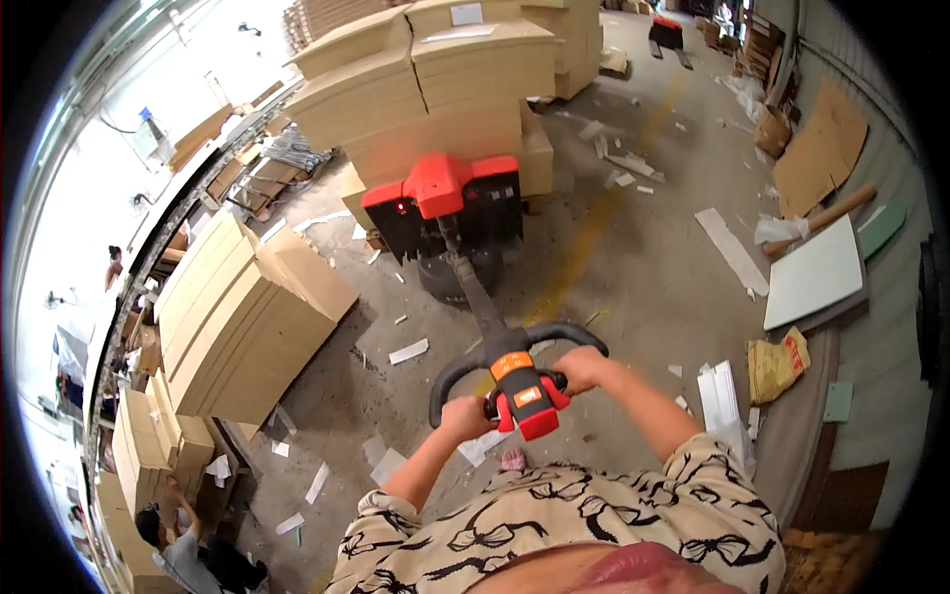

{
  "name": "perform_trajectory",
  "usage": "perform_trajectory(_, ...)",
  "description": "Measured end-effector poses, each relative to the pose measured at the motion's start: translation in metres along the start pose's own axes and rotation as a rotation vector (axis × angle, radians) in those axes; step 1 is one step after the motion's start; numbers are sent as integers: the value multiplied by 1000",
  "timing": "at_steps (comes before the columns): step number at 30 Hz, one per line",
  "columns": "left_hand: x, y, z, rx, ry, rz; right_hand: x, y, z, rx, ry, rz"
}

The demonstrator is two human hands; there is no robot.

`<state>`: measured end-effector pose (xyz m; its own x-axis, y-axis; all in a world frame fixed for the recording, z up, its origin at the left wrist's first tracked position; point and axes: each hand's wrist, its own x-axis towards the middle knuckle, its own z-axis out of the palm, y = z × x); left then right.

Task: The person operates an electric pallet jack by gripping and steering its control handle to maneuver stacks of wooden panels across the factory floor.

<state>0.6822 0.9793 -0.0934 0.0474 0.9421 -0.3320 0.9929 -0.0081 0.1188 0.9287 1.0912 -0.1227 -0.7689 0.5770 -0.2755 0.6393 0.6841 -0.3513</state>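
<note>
An electric pallet truck with a red and black body stands ahead of me, its tiller angled toward me. Its control head is black, orange and red, with a curved black guard bar around it. My left hand is closed around the left grip. On the right grip, my right hand is closed too, thumb side toward the middle. Tall stacks of tan boards rise just beyond the truck body; its forks are hidden under them.
To the left stand more board stacks, and a co-worker is low beside them. Paper scraps litter the floor. Along the right wall lie a white panel, a cardboard sheet and a yellow sack. Another pallet truck stands far off.
</note>
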Motion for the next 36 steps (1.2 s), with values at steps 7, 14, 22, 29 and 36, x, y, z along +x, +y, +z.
perform_trajectory(7,-14,9,0,-61,3,6,-19,1,-1,52,37,-35)
perform_trajectory(14,-54,-13,-13,-250,235,187,-41,-29,-26,172,-22,-148)
perform_trajectory(22,-97,-135,-90,-3,592,607,-21,-158,-97,210,-61,-177)
perform_trajectory(29,-104,-292,-149,-38,707,635,71,-298,-64,391,139,-213)
perform_trajectory(36,-88,-391,-184,-134,474,664,135,-403,-57,456,523,101)
